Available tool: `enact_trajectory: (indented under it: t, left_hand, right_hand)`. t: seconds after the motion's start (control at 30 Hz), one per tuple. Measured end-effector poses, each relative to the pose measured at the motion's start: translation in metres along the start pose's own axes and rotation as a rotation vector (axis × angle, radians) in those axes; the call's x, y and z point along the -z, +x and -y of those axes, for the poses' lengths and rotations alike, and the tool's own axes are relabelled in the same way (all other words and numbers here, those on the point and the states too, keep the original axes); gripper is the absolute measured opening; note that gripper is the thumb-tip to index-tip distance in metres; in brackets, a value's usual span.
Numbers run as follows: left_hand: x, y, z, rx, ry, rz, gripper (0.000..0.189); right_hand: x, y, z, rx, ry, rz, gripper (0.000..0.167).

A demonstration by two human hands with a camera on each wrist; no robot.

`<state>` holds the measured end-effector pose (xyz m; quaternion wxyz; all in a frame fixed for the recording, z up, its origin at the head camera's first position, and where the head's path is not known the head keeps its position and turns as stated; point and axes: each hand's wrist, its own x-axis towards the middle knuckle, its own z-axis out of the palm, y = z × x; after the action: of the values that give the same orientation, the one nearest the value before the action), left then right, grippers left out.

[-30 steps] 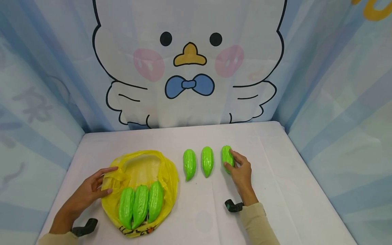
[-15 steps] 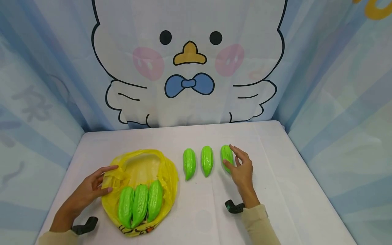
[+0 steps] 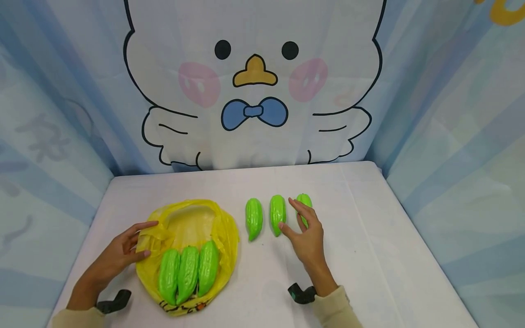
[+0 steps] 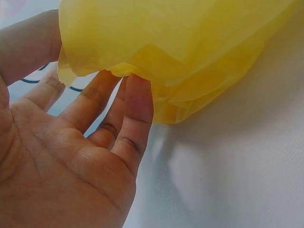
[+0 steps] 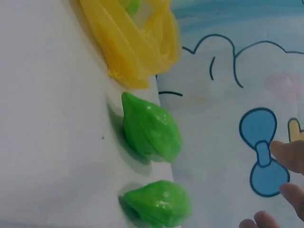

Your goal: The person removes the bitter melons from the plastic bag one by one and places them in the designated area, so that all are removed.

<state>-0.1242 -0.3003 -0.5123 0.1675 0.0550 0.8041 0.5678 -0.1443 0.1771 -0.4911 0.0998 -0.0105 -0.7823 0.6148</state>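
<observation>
My left hand (image 3: 116,255) holds the left rim of a yellow plastic bag (image 3: 228,237); in the left wrist view its fingers reach behind the thin plastic (image 4: 190,42). Three glossy green bitter melons (image 3: 187,275) lie side by side in the bag. To its right stand three more in a row: the left bitter melon (image 3: 254,218), the middle bitter melon (image 3: 277,212) and the right bitter melon (image 3: 304,199). My right hand (image 3: 308,239), fingers spread, is over the right one and partly hides it. Its thumb overlaps the middle one's edge; contact cannot be told.
A white-covered table (image 3: 389,273) carries everything. Behind it hangs a curtain (image 3: 254,150) with a cartoon bird, and blue-white drapes (image 3: 49,136) close off both sides. Dark wrist-worn devices (image 3: 302,294) sit at both wrists.
My right hand has let go of the right bitter melon and moved left toward the middle one. The left hand and bag stay in place.
</observation>
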Motion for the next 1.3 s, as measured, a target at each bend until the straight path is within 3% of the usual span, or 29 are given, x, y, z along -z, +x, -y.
enact_trajectory:
  t: [0.33,0.77,1.3]
  left_hand:
    - [0.0,0.002,0.0,0.006,0.004,-0.002,0.068]
    - [0.0,0.002,-0.001,0.024,0.024,-0.007,0.067]
    - [-0.001,0.001,-0.001,-0.015,-0.006,0.012,0.065]
  right_hand:
    - [-0.029,-0.027,0.022,-0.007,0.028,0.08,0.071]
    - [-0.06,-0.056,0.034,-0.003,0.064,0.235,0.073]
    - [-0.094,-0.084,0.044,0.046,0.142,0.427,0.069]
